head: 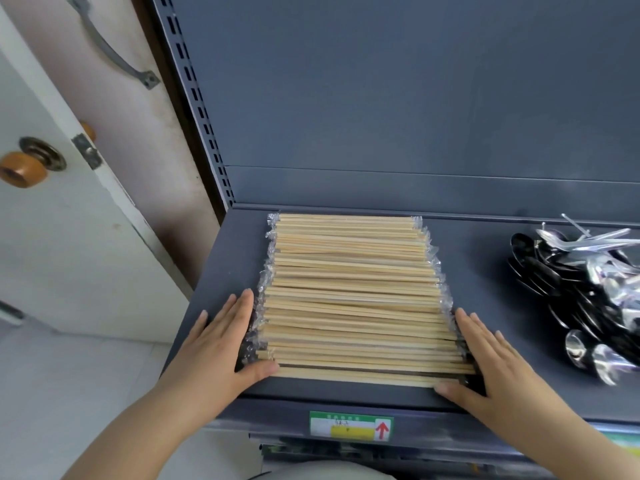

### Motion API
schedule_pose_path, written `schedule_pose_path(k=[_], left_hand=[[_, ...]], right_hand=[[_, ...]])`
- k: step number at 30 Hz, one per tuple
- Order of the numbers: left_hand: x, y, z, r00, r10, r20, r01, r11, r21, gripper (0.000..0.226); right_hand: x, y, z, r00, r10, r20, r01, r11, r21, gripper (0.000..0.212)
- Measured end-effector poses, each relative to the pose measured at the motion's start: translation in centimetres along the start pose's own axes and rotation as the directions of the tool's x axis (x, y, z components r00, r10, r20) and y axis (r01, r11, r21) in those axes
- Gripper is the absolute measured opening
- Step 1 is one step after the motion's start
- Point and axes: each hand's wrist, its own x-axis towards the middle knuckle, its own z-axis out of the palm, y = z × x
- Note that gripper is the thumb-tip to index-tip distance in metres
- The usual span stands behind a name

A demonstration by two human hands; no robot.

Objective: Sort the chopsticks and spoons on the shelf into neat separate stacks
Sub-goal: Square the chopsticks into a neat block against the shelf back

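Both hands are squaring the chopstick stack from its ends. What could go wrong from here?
1. The nearest chopsticks lie close to the front edge of the shelf; pushing inward with the left hand and right hand could nudge some off.
2. Their plastic wrappers look slippery, so the stack may skew rather than align.
3. The spoons lie in a loose pile right of the right hand; a sideways move might scatter them.

Soft, even, bright light; only thin shadows lie under the front edge of the chopsticks [353, 299]. Right of them the spoons [581, 296] throw white glints, and the wrap [271, 233] at the chopsticks' ends shines faintly. Left of them the door [69, 237] leans and bows with wide-angle distortion. Below them the label [351, 426] is blurred.
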Motion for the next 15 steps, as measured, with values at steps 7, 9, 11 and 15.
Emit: schedule_pose_path(k=[7,9,11,15], left_hand=[[1.1,1.6,-2.2,0.994,0.079,-0.078,-0.077,0.997,0.022,0.084],[2.7,2.8,-3.5,0.986,0.089,-0.141,-0.083,0.995,0.050,0.079],[5.9,4.1,-4.6,0.979,0.098,-0.178,-0.085,0.993,0.077,0.075],[13.9,6.2,-5.7,0.982,0.075,-0.173,-0.050,0.988,0.148,0.064]], right_hand=[[0.9,-0.2,-2.2,0.991,-0.035,-0.130,0.053,0.989,0.141,0.093],[2.6,-0.4,-3.5,0.977,-0.068,-0.201,0.093,0.989,0.117,0.092],[5.3,-1.2,-4.9,0.958,-0.107,-0.264,0.136,0.986,0.095,0.084],[12.7,-2.7,-6.5,0.944,-0.166,-0.286,0.176,0.984,0.009,0.069]])
